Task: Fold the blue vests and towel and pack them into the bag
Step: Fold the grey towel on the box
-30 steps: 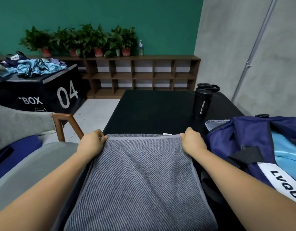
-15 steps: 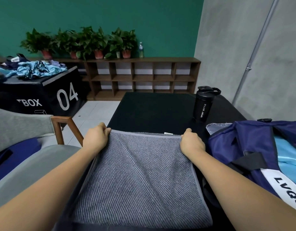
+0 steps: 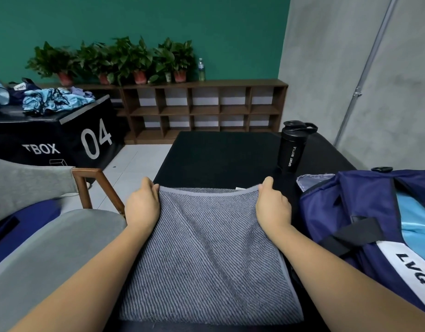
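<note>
A grey striped towel [image 3: 206,255] lies spread on the black table [image 3: 221,156] in front of me. My left hand [image 3: 142,207] grips its far left corner and my right hand [image 3: 272,207] grips its far right corner, both lifting the far edge slightly off the table. The towel's near edge shows at the bottom of the view. To the right stands an open navy bag [image 3: 364,209] with a light blue garment [image 3: 417,221] inside and a white band with black letters.
A black sport bottle [image 3: 293,146] stands on the table beyond the right hand. A grey chair with a wooden arm [image 3: 91,188] is at my left. A black box marked 04 [image 3: 63,140] carries crumpled clothes. Wooden shelves with potted plants line the far wall.
Both hands have drawn the towel's far edge toward me and closer together; the towel's near edge has come into view, and the far edge is now raised.
</note>
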`<state>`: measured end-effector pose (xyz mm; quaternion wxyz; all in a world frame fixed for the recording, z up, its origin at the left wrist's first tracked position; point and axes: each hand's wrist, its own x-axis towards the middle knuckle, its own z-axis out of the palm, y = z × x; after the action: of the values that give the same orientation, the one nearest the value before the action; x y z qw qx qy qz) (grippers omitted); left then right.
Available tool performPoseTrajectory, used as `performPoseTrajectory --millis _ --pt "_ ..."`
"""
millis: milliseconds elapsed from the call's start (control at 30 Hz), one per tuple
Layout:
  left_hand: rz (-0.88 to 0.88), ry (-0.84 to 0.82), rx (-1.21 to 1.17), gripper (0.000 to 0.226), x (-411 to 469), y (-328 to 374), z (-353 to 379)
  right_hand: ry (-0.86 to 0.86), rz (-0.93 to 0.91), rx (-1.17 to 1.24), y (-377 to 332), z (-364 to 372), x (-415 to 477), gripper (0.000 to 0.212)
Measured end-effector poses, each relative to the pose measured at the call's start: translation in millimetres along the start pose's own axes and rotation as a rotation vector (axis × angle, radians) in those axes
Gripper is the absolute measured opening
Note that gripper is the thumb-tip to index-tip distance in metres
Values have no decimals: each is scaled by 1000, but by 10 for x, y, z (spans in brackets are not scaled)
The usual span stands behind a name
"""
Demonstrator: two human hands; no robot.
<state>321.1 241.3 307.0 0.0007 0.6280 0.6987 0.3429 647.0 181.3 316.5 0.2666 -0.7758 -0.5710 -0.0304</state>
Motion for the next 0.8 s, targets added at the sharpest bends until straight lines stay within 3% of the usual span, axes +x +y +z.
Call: performPoseTrajectory --millis 300,467,700,800 --pt "-64 -60 156 32 -181 -85 -168 -52 -35 -143 111 -69 -167 3" --pt "-76 -155 273 26 -53 46 -151 -156 61 -165 62 -123 -73 25" --pt "-86 -123 244 29 -148 47 -120 -259 84 -239 -20 -153 18 22" --pt "-142 -135 173 34 -137 21 -125 -253 62 -248 -32 -170 7 31"
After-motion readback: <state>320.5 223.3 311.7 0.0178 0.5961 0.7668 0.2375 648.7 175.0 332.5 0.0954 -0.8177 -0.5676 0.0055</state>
